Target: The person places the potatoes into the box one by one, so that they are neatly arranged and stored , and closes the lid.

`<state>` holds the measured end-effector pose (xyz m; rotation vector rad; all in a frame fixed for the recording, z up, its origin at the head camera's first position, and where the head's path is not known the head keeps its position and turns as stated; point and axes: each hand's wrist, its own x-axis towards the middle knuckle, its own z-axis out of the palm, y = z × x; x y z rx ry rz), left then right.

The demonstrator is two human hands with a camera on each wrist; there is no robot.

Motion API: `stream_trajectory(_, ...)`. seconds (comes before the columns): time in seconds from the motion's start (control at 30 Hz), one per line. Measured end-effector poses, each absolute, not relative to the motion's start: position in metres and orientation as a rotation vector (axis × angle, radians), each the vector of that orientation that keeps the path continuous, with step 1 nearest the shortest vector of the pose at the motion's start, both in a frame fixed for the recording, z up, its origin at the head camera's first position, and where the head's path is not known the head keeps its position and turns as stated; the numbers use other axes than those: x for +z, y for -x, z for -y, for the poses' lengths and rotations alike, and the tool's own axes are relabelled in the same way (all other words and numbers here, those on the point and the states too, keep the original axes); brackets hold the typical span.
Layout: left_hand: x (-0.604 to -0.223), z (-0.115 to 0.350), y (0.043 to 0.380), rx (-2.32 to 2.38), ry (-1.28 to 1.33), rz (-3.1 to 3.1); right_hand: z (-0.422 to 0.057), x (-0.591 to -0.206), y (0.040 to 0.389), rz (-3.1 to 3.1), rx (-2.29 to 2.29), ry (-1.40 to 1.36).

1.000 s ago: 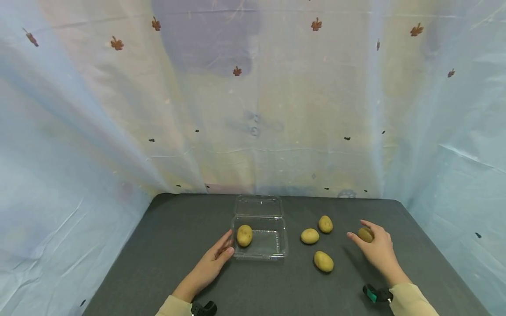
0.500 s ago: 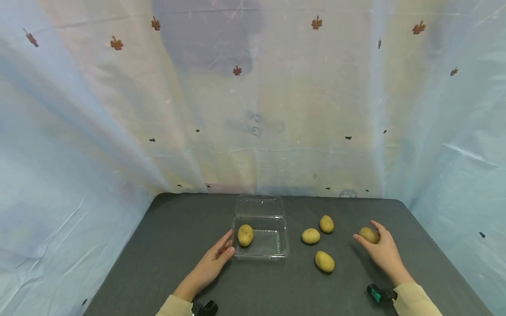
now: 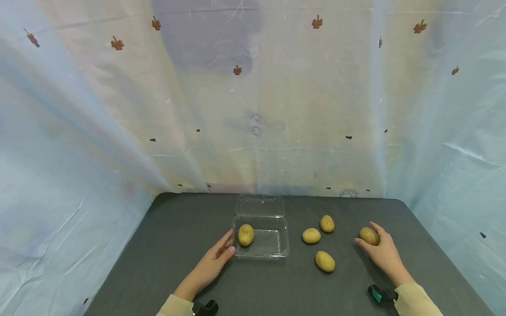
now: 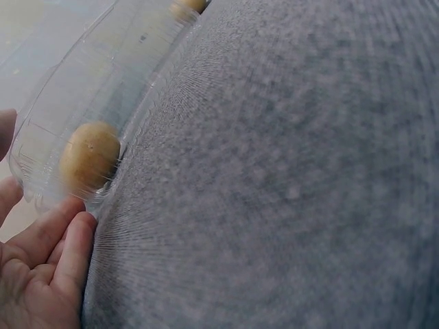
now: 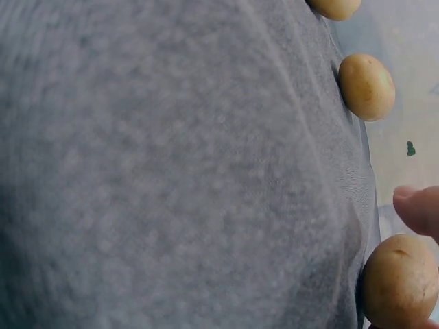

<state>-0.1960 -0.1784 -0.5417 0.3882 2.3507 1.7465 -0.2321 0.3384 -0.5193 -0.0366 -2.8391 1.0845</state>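
My left hand (image 3: 213,263) rests against the left side of a clear plastic clamshell box (image 3: 262,255), its fingers nearly straight. The box's lid (image 3: 260,205) is folded back, and one potato (image 3: 246,235) lies inside at the left. In the left wrist view, fingertips (image 4: 81,223) touch the box's end close to that potato. On the right, my right hand (image 3: 385,252) is spread around another potato (image 3: 369,236) on the table. The right wrist view shows a gap between a digit (image 5: 415,209) and this potato (image 5: 401,281); the other fingers are mostly out of view.
Three loose potatoes lie between the box and my right hand: a near one (image 3: 325,261), a middle one (image 3: 311,236) and a far one (image 3: 327,224). A dark grey cloth covers the table (image 3: 182,228). Pale patterned sheeting (image 3: 253,153) hangs behind and at both sides.
My right hand has shifted a little to the right and now sits lower around the potato, more of which shows. The left hand and the box stay put.
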Motion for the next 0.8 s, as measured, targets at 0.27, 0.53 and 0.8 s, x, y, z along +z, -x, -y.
stream_trajectory(0.27, -0.5472, 0.1789, 0.1983, 1.741, -0.384, -2.349, -0.3402, -0.5202, 0.2307, 2.861, 1.02, 0.024)
stream_trajectory(0.53, -0.5473, 0.18, 0.1985, 1.751, -0.388, -2.345, -0.3408, -0.5174, 0.2286, 2.866, 1.025, 0.037)
stream_trajectory(0.8, -0.5484, 0.1812, 0.1988, 1.745, -0.383, -2.344, -0.342, -0.5152, 0.2263, 2.854, 1.051, 0.035)
